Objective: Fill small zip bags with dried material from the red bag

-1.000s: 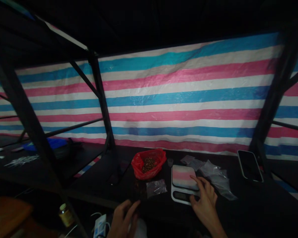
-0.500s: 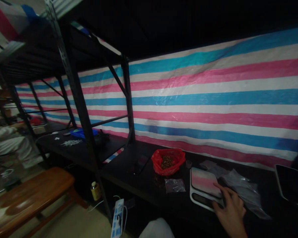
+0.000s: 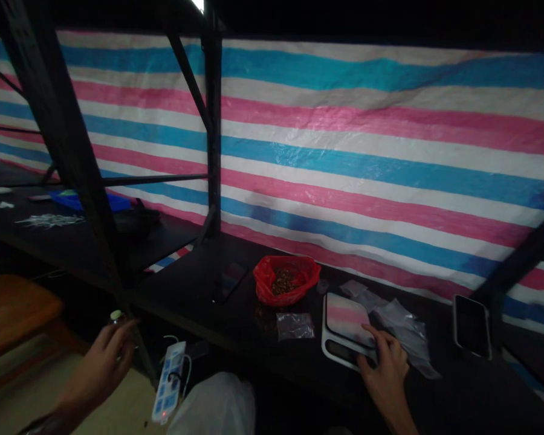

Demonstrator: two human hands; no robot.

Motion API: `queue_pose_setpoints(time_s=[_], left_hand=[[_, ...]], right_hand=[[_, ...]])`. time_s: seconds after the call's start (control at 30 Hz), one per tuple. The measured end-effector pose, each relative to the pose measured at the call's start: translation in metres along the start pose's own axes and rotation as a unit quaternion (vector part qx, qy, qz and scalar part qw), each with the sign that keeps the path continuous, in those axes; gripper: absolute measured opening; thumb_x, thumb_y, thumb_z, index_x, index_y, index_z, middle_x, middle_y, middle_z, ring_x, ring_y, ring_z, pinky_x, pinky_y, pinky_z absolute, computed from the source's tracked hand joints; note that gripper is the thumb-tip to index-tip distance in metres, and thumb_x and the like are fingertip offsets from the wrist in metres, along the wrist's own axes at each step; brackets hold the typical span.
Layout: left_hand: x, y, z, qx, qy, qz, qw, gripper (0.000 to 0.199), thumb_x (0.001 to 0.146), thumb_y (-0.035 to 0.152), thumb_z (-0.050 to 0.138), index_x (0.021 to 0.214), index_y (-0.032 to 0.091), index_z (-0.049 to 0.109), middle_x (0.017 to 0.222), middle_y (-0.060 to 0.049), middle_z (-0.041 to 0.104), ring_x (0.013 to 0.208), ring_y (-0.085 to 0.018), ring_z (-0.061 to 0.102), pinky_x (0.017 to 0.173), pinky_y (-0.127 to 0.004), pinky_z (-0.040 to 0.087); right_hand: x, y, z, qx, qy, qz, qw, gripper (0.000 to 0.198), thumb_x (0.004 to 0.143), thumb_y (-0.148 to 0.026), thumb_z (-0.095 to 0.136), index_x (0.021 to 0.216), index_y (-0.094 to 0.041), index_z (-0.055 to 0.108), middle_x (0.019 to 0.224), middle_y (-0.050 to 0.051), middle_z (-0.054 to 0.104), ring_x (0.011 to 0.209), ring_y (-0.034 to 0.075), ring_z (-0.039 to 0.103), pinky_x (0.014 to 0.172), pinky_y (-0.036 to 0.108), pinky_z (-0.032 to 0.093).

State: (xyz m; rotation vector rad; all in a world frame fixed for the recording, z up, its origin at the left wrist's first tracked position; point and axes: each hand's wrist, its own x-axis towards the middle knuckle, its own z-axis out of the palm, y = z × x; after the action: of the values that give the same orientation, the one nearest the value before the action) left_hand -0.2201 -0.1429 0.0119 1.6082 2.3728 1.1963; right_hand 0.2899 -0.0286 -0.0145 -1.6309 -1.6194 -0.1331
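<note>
A white digital scale [image 3: 347,319] with a shiny square pan and a dark display lies on the black tabletop. My right hand [image 3: 387,365] is at its right side, index finger on the pan edge and thumb at the front corner, gripping it. Left of the scale lies a small clear plastic bag [image 3: 294,325]. Behind that sits an open red plastic bag [image 3: 265,287] holding many small brass-coloured pieces [image 3: 283,282]. My left hand [image 3: 111,353] is off the table at lower left, fingers loosely bent and apart. Beyond it a bottle's pale cap [image 3: 116,315] shows; the hand hides most of its body.
Clear bags [image 3: 403,326] lie right of the scale, with a phone-like device [image 3: 471,326] farther right. A dark phone [image 3: 229,281] lies left of the red bag. A power strip [image 3: 169,382] hangs below the table edge. Black rack posts [image 3: 214,133] and a wooden bench [image 3: 18,308] stand leftward.
My view has swung to the right and down. My left hand has come into sight at lower left. My right hand stays at the scale, which keeps its place beside the bags.
</note>
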Motion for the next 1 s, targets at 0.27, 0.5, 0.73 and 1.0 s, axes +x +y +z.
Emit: queue_pose_setpoints(time_s=[0.27, 0.5, 0.73, 1.0], left_hand=[[0.090, 0.048, 0.032, 0.072, -0.029, 0.049, 0.996, 0.047, 0.107, 0.032, 0.026, 0.146, 0.008, 0.039, 0.145, -0.013, 0.045, 0.144, -0.035, 0.044, 0.121, -0.048, 0.036], [0.136, 0.043, 0.040, 0.104, -0.029, 0.036, 0.993, 0.056, 0.108, 0.038, 0.019, 0.142, 0.002, 0.046, 0.146, -0.015, 0.046, 0.146, -0.045, 0.040, 0.119, -0.060, 0.033], [0.149, 0.039, 0.057, 0.115, -0.013, -0.021, 0.993, 0.063, 0.109, 0.048, 0.018, 0.147, 0.004, 0.044, 0.155, -0.017, 0.037, 0.147, -0.052, 0.036, 0.115, -0.065, 0.033], [0.151, 0.033, 0.057, 0.149, -0.008, -0.042, 0.988, 0.063, 0.108, 0.049, 0.023, 0.145, 0.004, 0.046, 0.153, -0.022, 0.036, 0.143, -0.051, 0.039, 0.113, -0.062, 0.038]], right_hand=[[0.000, 0.006, 0.001, -0.027, -0.006, -0.017, 0.999, 0.047, 0.084, -0.027, 0.053, 0.131, -0.027, 0.062, 0.121, 0.011, 0.053, 0.115, 0.037, 0.055, 0.097, 0.051, 0.043], [-0.001, 0.008, 0.003, -0.029, -0.007, -0.019, 0.999, 0.047, 0.085, -0.028, 0.052, 0.131, -0.028, 0.060, 0.118, 0.009, 0.053, 0.114, 0.036, 0.055, 0.099, 0.050, 0.041], [0.000, 0.011, 0.003, -0.034, -0.015, -0.032, 0.999, 0.046, 0.085, -0.028, 0.051, 0.130, -0.027, 0.061, 0.115, 0.009, 0.055, 0.110, 0.035, 0.057, 0.098, 0.051, 0.042], [-0.005, 0.013, 0.005, -0.040, -0.013, -0.031, 0.999, 0.043, 0.088, -0.029, 0.050, 0.130, -0.029, 0.061, 0.118, 0.008, 0.055, 0.113, 0.034, 0.057, 0.098, 0.049, 0.042]])
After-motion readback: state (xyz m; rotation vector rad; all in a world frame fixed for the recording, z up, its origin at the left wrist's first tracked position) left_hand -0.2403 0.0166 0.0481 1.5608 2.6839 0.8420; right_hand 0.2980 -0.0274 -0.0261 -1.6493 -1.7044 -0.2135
